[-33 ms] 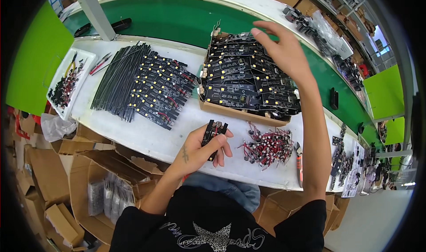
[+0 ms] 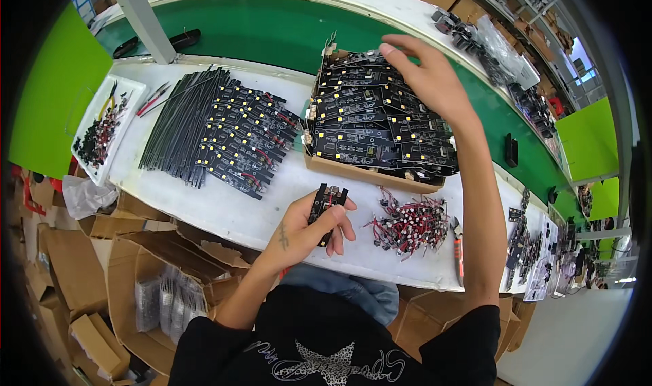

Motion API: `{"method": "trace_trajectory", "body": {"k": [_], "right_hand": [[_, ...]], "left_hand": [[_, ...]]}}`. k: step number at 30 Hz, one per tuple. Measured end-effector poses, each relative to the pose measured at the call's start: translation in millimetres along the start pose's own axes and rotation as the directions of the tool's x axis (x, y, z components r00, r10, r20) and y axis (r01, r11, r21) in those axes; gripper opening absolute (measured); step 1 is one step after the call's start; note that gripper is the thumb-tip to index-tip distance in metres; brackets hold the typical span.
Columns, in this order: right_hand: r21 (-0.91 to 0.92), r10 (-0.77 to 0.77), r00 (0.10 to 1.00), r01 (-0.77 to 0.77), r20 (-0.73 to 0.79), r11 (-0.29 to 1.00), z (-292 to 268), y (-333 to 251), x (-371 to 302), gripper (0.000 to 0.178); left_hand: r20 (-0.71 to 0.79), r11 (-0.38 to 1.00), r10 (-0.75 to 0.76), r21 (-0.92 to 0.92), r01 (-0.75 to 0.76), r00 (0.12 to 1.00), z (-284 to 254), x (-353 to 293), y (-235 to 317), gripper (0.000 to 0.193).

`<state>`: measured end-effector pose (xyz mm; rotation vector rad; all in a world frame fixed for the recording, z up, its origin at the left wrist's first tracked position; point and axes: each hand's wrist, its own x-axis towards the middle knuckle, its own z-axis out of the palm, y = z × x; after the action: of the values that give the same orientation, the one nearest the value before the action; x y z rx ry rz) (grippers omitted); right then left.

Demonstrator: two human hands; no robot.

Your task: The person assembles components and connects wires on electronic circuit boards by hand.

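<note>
My left hand (image 2: 309, 231) is closed around a small stack of black circuit boards (image 2: 328, 206), held upright above the bench's near edge. My right hand (image 2: 428, 73) reaches over the far side of a cardboard box (image 2: 380, 176), thumb and forefinger apart, close to the top boards; its other fingers are partly hidden. Rows of black circuit boards (image 2: 350, 129) with small yellow squares fill this box. Between my arms, at the near edge, lies a heap of red and black wired connectors (image 2: 411, 226).
Left of the box lie more boards (image 2: 241, 138) beside a bundle of black strips (image 2: 183, 124). A white tray (image 2: 134, 107) holds small wired parts and pliers. Orange-handled pliers (image 2: 458, 253) lie right of the connectors. A green belt (image 2: 258, 26) runs behind; a grey post (image 2: 140, 19) stands there.
My right hand has shifted very slightly left over the box. My left hand and the boards in it look unchanged.
</note>
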<state>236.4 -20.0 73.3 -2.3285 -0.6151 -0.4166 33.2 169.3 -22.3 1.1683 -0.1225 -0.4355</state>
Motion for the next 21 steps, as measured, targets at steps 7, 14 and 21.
{"method": "trace_trajectory", "body": {"k": [7,14,21], "right_hand": [[0.021,0.143,0.979,-0.148,0.147,0.989,-11.4,-10.0,-9.3,0.041],[0.107,-0.086,0.996,0.082,0.033,0.991,-26.5,-53.9,-57.6,0.026],[0.196,-0.185,0.896,0.113,0.403,0.974,-40.1,-83.5,-129.1,0.019]], "left_hand": [[0.000,0.996,0.001,-0.089,-0.001,1.000,1.5,-2.2,-1.0,0.035],[0.092,0.996,-0.009,-0.085,0.016,0.996,2.5,1.5,6.0,0.078],[0.225,0.993,-0.053,0.114,0.028,0.973,17.5,-0.6,25.6,0.070]]}}
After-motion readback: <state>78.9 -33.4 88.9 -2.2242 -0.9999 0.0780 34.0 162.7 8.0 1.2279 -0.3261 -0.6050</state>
